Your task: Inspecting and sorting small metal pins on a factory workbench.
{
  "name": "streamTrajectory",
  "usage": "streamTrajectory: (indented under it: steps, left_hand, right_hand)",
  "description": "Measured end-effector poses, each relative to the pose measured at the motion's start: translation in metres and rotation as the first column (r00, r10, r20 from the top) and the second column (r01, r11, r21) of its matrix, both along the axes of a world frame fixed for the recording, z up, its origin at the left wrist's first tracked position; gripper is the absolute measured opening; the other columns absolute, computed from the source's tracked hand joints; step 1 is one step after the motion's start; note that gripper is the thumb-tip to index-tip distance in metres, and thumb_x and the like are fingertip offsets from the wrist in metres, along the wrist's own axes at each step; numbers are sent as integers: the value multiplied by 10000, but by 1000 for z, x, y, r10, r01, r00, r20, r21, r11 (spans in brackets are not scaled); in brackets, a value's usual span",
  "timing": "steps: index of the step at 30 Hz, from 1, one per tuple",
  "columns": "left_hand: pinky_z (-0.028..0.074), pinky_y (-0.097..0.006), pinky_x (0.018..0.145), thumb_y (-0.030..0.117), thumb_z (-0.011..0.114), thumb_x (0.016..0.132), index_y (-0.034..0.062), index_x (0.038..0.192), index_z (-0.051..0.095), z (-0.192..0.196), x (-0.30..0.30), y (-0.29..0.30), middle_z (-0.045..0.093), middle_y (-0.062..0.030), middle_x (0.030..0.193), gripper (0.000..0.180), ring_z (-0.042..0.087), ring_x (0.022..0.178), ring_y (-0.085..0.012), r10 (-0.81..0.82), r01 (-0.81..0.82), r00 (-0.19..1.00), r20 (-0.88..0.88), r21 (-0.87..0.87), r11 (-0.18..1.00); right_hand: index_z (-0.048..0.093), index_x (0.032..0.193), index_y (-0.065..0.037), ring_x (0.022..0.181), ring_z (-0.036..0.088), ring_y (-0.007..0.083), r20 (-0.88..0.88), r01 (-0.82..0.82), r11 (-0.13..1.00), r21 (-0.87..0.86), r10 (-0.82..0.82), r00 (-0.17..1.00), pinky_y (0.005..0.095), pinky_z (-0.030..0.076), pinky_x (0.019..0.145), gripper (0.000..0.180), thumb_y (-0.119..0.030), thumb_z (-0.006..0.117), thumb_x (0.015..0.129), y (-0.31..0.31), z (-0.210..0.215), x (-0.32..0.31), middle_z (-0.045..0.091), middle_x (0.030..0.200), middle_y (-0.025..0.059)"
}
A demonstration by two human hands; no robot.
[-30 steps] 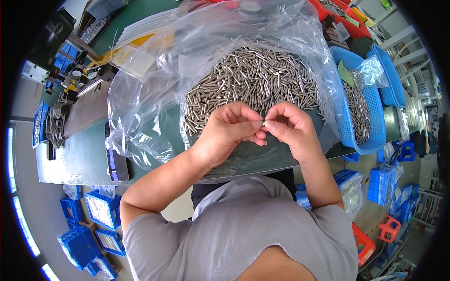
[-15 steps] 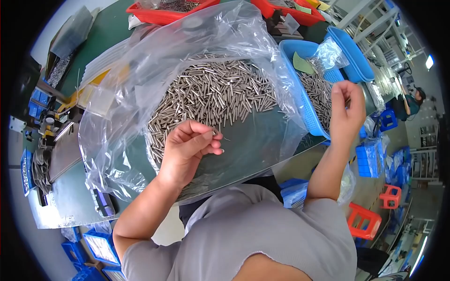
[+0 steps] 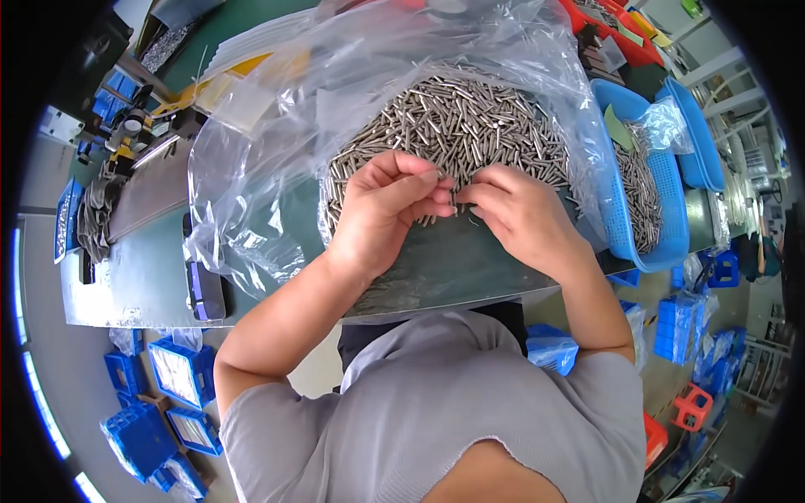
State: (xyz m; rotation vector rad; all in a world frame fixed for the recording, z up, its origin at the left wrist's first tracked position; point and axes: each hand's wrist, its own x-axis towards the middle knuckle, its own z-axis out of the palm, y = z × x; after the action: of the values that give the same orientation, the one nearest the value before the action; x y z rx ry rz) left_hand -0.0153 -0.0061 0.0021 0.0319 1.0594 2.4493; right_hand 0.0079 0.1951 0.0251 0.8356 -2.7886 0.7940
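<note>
We have the heap of metal pins [image 3: 470,117] in front of us on the table [image 3: 478,264], with 1 loose pin [image 3: 454,199] at its near edge, between our 2 hands. Our left hand [image 3: 439,178] is at the left, its grip pinched, thumb against forefinger; whatever lies between the tips is too small for us to make out. Our right hand [image 3: 464,196] reaches in from the right with its fingertips just beside that pin, and we cannot tell whether its grip has hold of it.

Clear plastic sheeting [image 3: 243,180] spreads around the heap on the left, far and right sides. To the right we see a blue basket [image 3: 677,205] with more pins [image 3: 640,197] and a green slip [image 3: 618,131], and beyond it a second blue basket [image 3: 709,159]. Farther off stands a red bin [image 3: 641,54]. Blue crates [image 3: 138,440] sit on the floor at left.
</note>
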Motion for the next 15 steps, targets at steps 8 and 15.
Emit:
streamTrajectory:
  steps: [8,15]
  left_hand:
    - [551,-319,698,24,539,873,7,940,584,-2,3,-2,648,-149,893,83,640,753,-182,-11,11,1000,-19,13,1000]
    - [560,-323,703,18,537,878,1,926,582,-2,4,0,646,-149,886,68,640,753,-179,-69,69,998,-11,20,997]
  right_hand:
    - [596,824,-40,754,567,271,-107,-64,972,225,90,990,372,484,636,141,-65,663,701,-6,-4,7,546,842,94]
    - [576,846,-47,755,556,259,-190,-9,981,194,47,981,370,476,639,112,-81,606,743,-1,-16,13,514,787,82]
